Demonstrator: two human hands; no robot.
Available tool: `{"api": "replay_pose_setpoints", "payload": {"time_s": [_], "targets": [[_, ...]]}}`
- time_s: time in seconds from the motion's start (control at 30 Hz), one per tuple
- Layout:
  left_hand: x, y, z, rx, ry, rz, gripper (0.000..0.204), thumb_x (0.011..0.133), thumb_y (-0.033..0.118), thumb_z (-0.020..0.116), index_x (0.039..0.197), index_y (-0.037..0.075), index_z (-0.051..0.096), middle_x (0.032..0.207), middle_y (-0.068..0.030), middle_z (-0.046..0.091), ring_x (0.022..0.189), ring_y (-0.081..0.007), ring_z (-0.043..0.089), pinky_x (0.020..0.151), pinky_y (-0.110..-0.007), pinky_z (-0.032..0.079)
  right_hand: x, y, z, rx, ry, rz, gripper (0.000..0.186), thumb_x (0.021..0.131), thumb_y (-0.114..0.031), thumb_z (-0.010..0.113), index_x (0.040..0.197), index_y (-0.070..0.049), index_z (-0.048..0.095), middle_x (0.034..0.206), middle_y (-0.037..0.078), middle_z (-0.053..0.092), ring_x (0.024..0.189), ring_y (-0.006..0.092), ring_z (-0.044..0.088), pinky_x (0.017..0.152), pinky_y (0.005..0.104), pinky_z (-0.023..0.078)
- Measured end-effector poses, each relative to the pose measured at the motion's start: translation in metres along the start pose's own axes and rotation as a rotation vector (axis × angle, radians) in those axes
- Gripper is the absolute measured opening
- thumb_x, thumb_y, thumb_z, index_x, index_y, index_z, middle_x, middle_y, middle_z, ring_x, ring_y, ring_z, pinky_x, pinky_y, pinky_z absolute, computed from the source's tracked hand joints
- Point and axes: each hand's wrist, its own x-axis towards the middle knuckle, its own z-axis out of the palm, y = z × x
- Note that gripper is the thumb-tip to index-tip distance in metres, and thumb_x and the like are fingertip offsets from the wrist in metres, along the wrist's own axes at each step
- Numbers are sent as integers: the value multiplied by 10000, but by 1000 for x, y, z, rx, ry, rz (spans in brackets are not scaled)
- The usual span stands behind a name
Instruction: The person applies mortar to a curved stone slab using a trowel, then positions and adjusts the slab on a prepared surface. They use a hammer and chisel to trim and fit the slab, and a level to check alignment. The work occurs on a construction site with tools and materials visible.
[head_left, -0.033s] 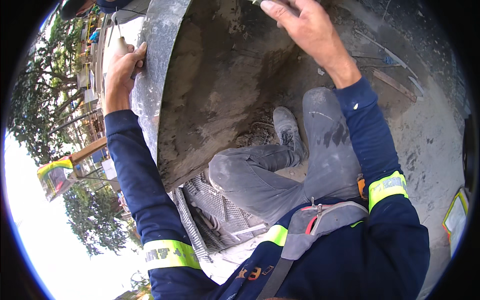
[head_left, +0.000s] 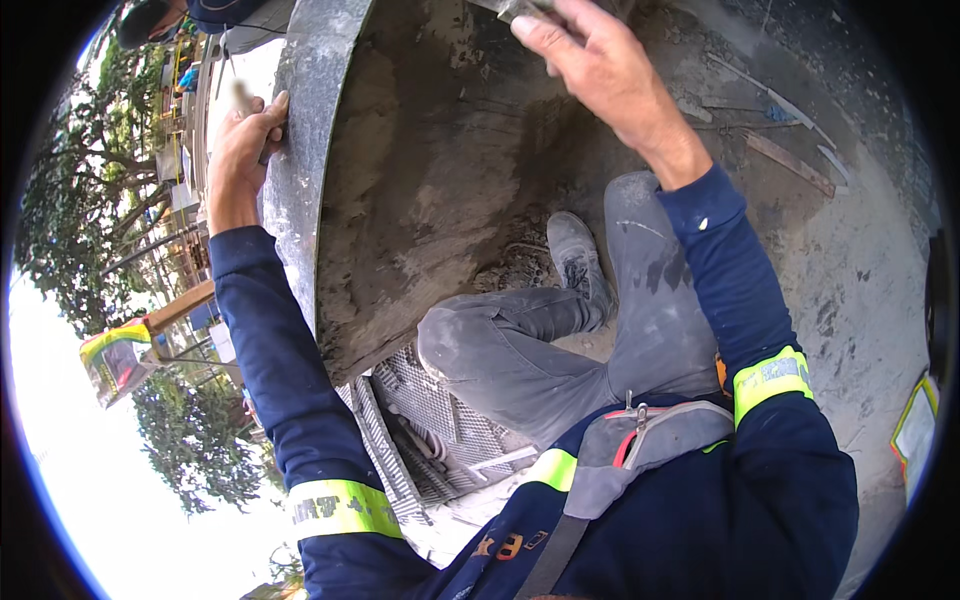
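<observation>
My left hand [head_left: 243,160] is closed round a pale, tapered handle-like thing [head_left: 240,97], blurred at its tip. Its thumb lies against the long grey board [head_left: 305,130], whose outer face is scuffed and whitened. At the top, my right hand [head_left: 610,70] grips a small grey, flat-edged tool [head_left: 524,9], partly cut off by the picture's edge; its exact kind cannot be made out. Below and left of that hand spreads a rough, brown-grey mortar-like surface [head_left: 420,190], which runs along the board's inner edge.
My bent legs [head_left: 520,345] and dusty shoe [head_left: 573,245] are beside the rough surface. Ribbed grey pieces [head_left: 435,430] lie by my left knee. A wooden strip [head_left: 790,163] rests on the dusty floor at right. Part of another person [head_left: 235,12] shows at the top left.
My right hand has shifted slightly down and left, bringing more of its tool into view. My left hand has moved very slightly down, still holding the pale handle-like thing.
</observation>
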Motion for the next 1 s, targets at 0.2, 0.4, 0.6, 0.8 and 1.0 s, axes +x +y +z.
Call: {"api": "replay_pose_setpoints", "payload": {"time_s": [0.2,0.4,0.6,0.8,1.0], "targets": [[-5,11,2,-18,46,-6,294,958,115,797,857,144,523,775,28,574,611,-79,531,535,-250,408,-61,-2,22,517,-237,379,365,1123,-358,530,1237,-27,632,939,16,663,740,64,555,684,262,501],[5,-3,-10,-64,-31,4,257,979,118,774,884,156,538,784,39,577,625,-74,547,563,-245,427,-81,-21,61,616,-239,453,488,1129,-456,420,1046,-15,610,842,65,660,713,127,580,677,307,502],[6,1,-6,-4,11,3,265,960,115,783,865,140,537,786,20,575,660,-84,546,580,-246,425,-75,-22,91,920,-214,498,252,1109,-245,511,1006,-32,600,839,55,621,667,95,543,577,273,435],[6,1,-7,-25,-2,3,259,951,106,792,858,130,552,788,15,581,662,-87,546,586,-251,428,-53,-39,96,1044,-154,573,209,1088,-182,536,998,-11,616,869,96,654,656,118,570,577,296,453],[2,4,-4,-23,-9,0,266,951,115,798,855,128,551,784,14,583,646,-88,542,570,-253,420,-42,-45,97,1039,-136,617,205,1063,-157,535,955,-13,631,895,118,663,679,141,594,587,308,463]]}}
